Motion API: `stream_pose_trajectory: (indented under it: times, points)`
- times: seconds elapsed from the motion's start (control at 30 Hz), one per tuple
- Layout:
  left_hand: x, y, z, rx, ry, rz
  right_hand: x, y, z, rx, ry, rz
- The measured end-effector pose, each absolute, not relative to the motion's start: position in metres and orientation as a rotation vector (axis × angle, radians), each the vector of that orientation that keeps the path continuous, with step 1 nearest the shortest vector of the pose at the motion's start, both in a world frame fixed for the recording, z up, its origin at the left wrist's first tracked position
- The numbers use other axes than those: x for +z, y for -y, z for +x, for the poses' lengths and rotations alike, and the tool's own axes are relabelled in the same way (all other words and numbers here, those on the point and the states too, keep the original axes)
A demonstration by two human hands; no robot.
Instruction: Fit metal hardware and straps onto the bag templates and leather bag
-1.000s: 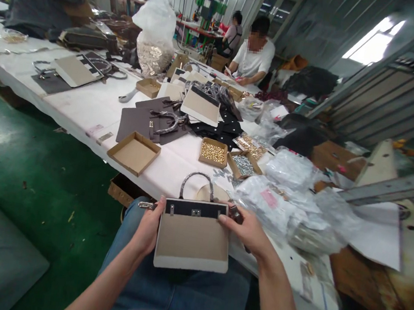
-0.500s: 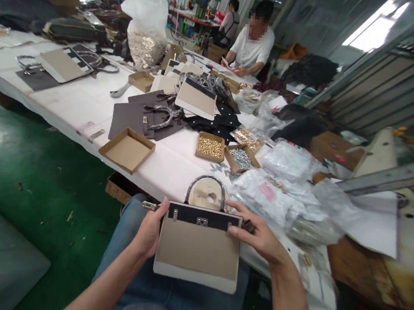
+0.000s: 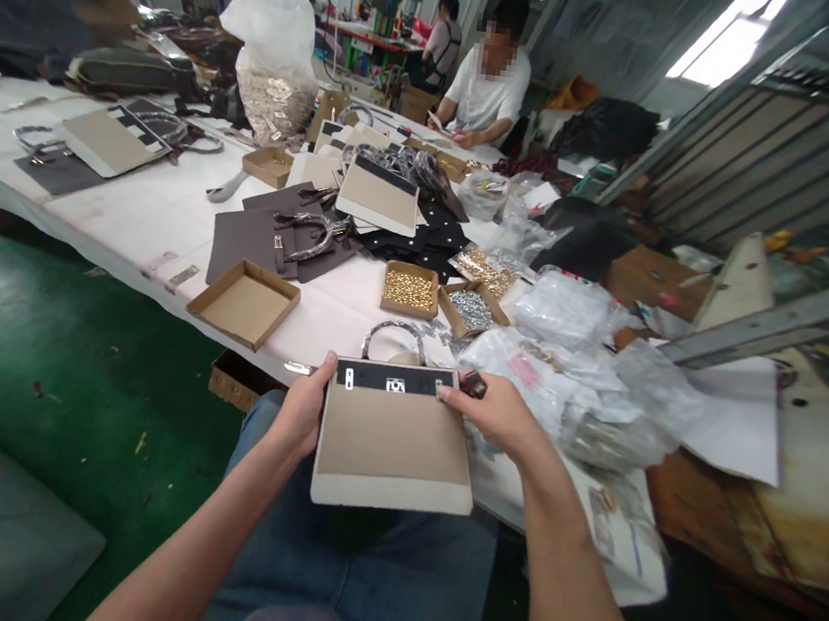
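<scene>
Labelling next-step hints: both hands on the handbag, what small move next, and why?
Probably swing the metal strap tip in toward the centre clasp. Left hand and right hand grip the handbag by its top corners, the tip juts out loose past the left edge, and nothing covers the clasp.

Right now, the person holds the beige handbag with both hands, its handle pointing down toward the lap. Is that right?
Not quite. The left hand and right hand do hold the beige handbag, but its handle arches from the far edge, toward the table, away from the lap. The head view shows this.
</scene>
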State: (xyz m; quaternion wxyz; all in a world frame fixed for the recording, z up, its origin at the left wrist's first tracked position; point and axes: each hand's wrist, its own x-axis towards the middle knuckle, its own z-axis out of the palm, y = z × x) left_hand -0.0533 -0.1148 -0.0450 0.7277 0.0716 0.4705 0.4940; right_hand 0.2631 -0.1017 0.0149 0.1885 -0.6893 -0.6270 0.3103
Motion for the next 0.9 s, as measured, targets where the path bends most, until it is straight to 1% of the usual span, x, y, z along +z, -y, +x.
stream_pose_trajectory:
  times: [0.13,0.37,0.53,0.63,0.73,0.8,0.83,0.9]
  points:
    - [-0.051,0.093,-0.056,1.077,-1.115,0.225,0.000,0.092,0.262,0.858,1.827,-2.001]
    - [-0.061,0.093,-0.044,1.023,-1.068,0.332,-0.014,0.099,0.286,0.963,1.650,-1.963]
    - [-0.055,0.082,-0.052,0.971,-1.169,0.707,-0.024,0.095,0.295,1.119,1.539,-1.941]
    - [-0.035,0.078,-0.062,1.052,-1.388,1.032,-0.024,0.095,0.296,1.132,1.540,-1.940]
    - [0.001,0.083,-0.060,1.338,-1.650,1.512,-0.021,0.096,0.296,1.115,1.566,-1.970]
    - [0.027,0.087,-0.049,1.420,-1.591,1.822,-0.019,0.096,0.297,1.110,1.578,-1.970]
    - [0.037,0.087,-0.041,1.376,-1.492,1.933,-0.017,0.096,0.297,1.114,1.587,-1.962]
    - [0.047,0.083,-0.019,1.138,-1.255,2.042,-0.015,0.096,0.296,1.120,1.606,-1.940]
